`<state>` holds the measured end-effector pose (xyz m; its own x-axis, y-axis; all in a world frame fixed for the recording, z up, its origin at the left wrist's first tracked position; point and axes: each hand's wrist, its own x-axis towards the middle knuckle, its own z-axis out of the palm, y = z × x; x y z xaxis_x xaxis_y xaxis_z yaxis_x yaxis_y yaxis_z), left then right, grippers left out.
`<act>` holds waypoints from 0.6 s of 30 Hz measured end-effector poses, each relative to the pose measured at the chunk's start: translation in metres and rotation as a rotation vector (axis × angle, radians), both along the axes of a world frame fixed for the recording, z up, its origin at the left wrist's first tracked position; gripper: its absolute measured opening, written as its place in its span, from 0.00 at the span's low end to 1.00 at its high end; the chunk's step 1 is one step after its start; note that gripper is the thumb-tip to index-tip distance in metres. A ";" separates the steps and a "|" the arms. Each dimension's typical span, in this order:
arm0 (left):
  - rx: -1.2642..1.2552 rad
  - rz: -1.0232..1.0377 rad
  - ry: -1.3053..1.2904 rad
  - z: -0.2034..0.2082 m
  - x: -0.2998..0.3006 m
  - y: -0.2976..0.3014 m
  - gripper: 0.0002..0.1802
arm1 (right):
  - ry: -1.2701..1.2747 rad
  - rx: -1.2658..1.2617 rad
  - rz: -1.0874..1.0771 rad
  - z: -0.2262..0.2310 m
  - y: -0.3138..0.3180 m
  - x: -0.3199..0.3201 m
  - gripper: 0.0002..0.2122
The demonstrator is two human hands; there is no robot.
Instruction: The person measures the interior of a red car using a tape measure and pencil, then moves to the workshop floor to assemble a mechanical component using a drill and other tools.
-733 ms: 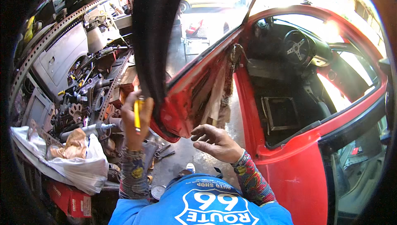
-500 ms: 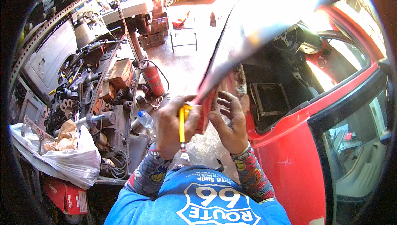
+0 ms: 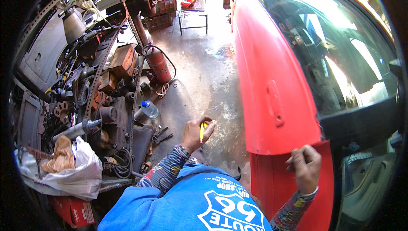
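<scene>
My left hand (image 3: 196, 135) is closed around a slim yellow tool (image 3: 202, 132) with a metal end, held over the concrete floor in front of me. Its exact kind does not show. To the right, my right hand (image 3: 307, 165) is curled with nothing visible in it, close to the rear edge of the red car door (image 3: 265, 91). Whether its fingers touch the red body panel (image 3: 272, 176) behind the door I cannot tell. The door lies along the car's side, its recessed handle (image 3: 275, 103) facing up toward me and its window above.
On the left, a cluttered metal shelf (image 3: 102, 67) holds tools, car parts and a white plastic bag (image 3: 83, 167). Beside it stand a red cylinder (image 3: 158, 64) with a hose and a water bottle (image 3: 149, 109). A small metal-framed stand (image 3: 193, 18) is farther ahead.
The door has swung from wide open to lie along the car's side. My hands have parted: the right moved right and toward me, the left shifted slightly right, still holding the yellow tool.
</scene>
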<state>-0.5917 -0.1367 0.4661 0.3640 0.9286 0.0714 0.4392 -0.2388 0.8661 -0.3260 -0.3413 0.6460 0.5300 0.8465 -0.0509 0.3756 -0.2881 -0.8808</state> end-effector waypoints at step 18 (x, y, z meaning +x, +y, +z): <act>-0.583 0.186 0.739 -0.184 -0.198 0.309 0.23 | 0.215 -0.482 0.134 -0.322 0.307 0.038 0.14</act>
<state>-0.7899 0.1719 0.2823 -0.0251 0.7933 -0.6083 0.9096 0.2706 0.3154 -0.2885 -0.0347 0.3239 0.3536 0.7601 -0.5452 0.2632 -0.6402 -0.7217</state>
